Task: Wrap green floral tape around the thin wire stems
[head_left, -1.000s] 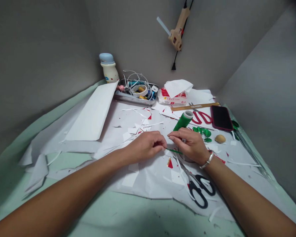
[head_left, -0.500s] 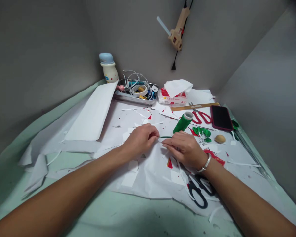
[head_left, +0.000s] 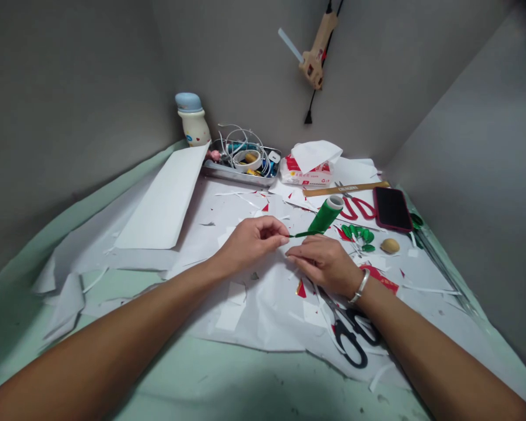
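Between thumb and fingertips, my left hand [head_left: 259,238] pinches the end of a thin dark-green strand [head_left: 305,234]. It runs right, towards the knuckles of my right hand [head_left: 326,264] and the foot of a green thread spool [head_left: 325,215]. My right hand is closed, palm down, fingers pressed together; whatever lies in them is hidden. Just behind it the spool stands tilted, its white core end up. Black-handled scissors [head_left: 351,339] lie below my right wrist, blades partly covered. Right of the spool is a cluster of green leaf-shaped pieces [head_left: 358,235].
White paper [head_left: 263,316] with scraps covers the table. At the back stand a bottle [head_left: 194,123], a metal tray [head_left: 236,173] of supplies and a tissue pack [head_left: 307,173]. Red-handled scissors [head_left: 363,208], a phone [head_left: 393,209] and a round tan object [head_left: 390,245] lie right. A glue gun [head_left: 318,52] hangs above.
My left hand has shifted slightly right and up, and its fingers have changed position on the green strand. The strand now sits a little higher, above my right hand's fingers.
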Demonstrator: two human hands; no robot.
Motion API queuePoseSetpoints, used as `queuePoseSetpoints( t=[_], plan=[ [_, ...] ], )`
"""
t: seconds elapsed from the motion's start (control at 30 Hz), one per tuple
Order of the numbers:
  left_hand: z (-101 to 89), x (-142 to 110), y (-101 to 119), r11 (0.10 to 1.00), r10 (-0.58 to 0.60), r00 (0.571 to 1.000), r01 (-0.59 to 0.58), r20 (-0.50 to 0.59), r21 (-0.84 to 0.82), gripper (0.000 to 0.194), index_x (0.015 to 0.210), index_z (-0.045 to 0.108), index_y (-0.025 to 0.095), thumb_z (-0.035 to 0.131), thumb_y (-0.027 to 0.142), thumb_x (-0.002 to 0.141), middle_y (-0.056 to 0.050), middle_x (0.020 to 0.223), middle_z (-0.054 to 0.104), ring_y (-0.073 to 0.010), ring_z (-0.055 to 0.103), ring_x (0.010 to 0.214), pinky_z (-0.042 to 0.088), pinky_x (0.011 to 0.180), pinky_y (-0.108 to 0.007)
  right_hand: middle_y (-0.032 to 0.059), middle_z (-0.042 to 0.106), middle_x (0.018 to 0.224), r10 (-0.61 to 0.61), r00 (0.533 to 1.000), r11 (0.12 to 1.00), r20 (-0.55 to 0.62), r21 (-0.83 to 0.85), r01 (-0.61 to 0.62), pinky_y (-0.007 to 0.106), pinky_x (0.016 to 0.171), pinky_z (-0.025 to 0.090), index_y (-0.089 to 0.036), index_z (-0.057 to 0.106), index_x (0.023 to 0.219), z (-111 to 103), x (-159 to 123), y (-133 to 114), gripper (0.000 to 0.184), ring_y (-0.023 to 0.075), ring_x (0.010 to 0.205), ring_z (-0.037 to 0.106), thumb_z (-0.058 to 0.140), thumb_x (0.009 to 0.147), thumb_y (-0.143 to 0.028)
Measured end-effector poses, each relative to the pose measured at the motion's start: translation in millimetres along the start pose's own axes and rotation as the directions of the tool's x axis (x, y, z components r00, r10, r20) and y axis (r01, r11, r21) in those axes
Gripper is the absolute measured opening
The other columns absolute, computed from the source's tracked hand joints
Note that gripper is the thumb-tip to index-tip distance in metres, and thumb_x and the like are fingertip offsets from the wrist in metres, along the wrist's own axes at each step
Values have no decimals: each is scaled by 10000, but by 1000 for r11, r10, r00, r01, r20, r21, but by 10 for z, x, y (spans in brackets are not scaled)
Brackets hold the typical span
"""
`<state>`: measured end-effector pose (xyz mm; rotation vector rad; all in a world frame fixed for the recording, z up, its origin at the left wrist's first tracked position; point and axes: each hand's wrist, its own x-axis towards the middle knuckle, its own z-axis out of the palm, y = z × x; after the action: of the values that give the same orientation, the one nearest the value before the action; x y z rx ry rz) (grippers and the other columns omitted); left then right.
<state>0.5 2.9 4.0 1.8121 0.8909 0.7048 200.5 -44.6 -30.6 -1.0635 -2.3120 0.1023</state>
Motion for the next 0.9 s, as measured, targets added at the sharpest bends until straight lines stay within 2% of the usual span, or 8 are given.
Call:
queuePoseSetpoints(
  t=[0.13,0.27,0.4,0.5,0.6,0.67,0.8,0.9],
  plan=[
    [30,-6,-64,957,76,994,-51,-78,284,110,807,641,174,535,195,787,-31,842,636,-147,550,746,420,700,-284,25,597,660,-93,996,990,3,-103,93,293,644,364,-174,688,902,-22,5,-77,185,141,644,502,519,900,-248],
    [73,-40,-85,888,151,988,-152,38,434,137,793,648,175,517,139,780,-28,799,614,-155,545,747,409,703,-285,17,585,630,-33,992,997,-120,-77,24,293,620,351,-167,691,900,-85,13,-39,160,137,616,489,546,887,-235],
    [76,-59,-37,937,127,970,-186,208,295,136,822,659,186,537,145,779,-19,840,626,-141,555,756,416,713,-271,9,584,617,114,973,993,-201,44,-107,274,617,385,-171,697,865,-107,16,41,160,128,596,500,554,887,-239],
    [41,-49,19,993,68,970,-89,232,83,102,822,651,180,558,178,780,-15,825,634,-129,556,746,424,707,-262,13,631,678,206,965,971,-164,154,-181,251,614,413,-185,697,864,-87,8,86,158,125,631,546,552,888,-243],
    [9,-26,44,995,7,980,13,200,-97,108,829,639,166,585,245,781,-10,754,622,-114,538,677,418,640,-243,20,672,746,178,977,971,-117,180,-156,242,625,431,-197,699,886,-51,-3,88,158,128,671,582,544,884,-226],
    [2,-14,34,992,-13,993,28,121,-123,135,834,634,159,593,275,779,-10,738,617,-111,529,656,411,618,-240,24,679,756,108,991,987,-77,130,-98,253,659,434,-201,698,900,-30,-6,53,167,133,689,587,534,888,-226],
    [17,-6,-31,990,23,994,-8,-109,138,121,826,645,168,567,250,782,-25,812,628,-136,541,714,422,677,-274,14,623,655,-42,999,999,32,-19,43,285,658,395,-196,690,906,-28,3,-51,198,136,639,537,506,910,-267],
    [36,-18,-70,935,107,990,-70,-87,349,118,797,651,180,534,191,788,-31,832,616,-154,546,756,419,717,-290,14,610,640,-68,998,996,-5,-59,68,288,628,371,-187,689,909,-67,9,-81,191,135,620,517,511,907,-258]
  ],
)
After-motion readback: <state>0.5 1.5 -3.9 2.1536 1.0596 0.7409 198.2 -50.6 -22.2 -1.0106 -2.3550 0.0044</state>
